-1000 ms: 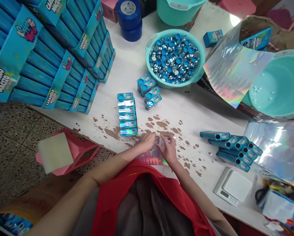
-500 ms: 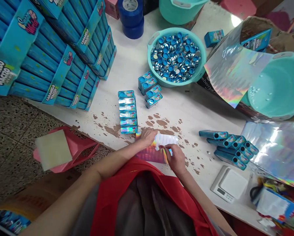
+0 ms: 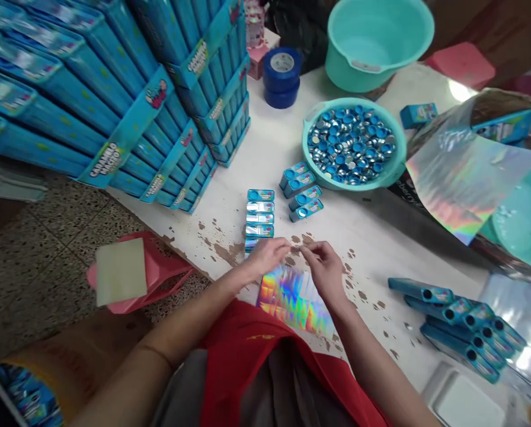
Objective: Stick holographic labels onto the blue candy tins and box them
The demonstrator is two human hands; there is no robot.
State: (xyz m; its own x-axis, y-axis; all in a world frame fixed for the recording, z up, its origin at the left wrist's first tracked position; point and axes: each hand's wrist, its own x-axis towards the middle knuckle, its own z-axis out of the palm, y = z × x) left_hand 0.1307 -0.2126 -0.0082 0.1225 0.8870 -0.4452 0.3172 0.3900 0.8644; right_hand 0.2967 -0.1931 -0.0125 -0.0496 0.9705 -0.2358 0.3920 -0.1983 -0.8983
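Note:
My left hand (image 3: 271, 256) and my right hand (image 3: 326, 270) are raised close together, each in a pinch with fingertips nearly meeting. Whatever lies between the fingertips is too small to make out. Just below them a shiny rainbow sticker sheet (image 3: 294, 299) rests on the table near the red apron. A row of blue caramel boxes (image 3: 260, 218) stands beyond my left hand, which hides the nearest ones; silvery strips cover some tops. Further off, several more blue boxes (image 3: 307, 210) stand with round recesses in their tops.
A turquoise basin (image 3: 310, 169) of blue and silver caps stands behind the boxes. Stacked display trays of blue boxes (image 3: 136, 133) rise at left. Blue boxes (image 3: 452, 314) lie at right beside a white scale (image 3: 465, 397). Blue tape rolls (image 3: 282, 83) and a pink stool (image 3: 163, 276) are also about.
Both hands have lifted off the sheet and come together beyond its far edge. The sheet now lies with its rainbow face more exposed. The camera view has shifted, moving the scene rightward and down.

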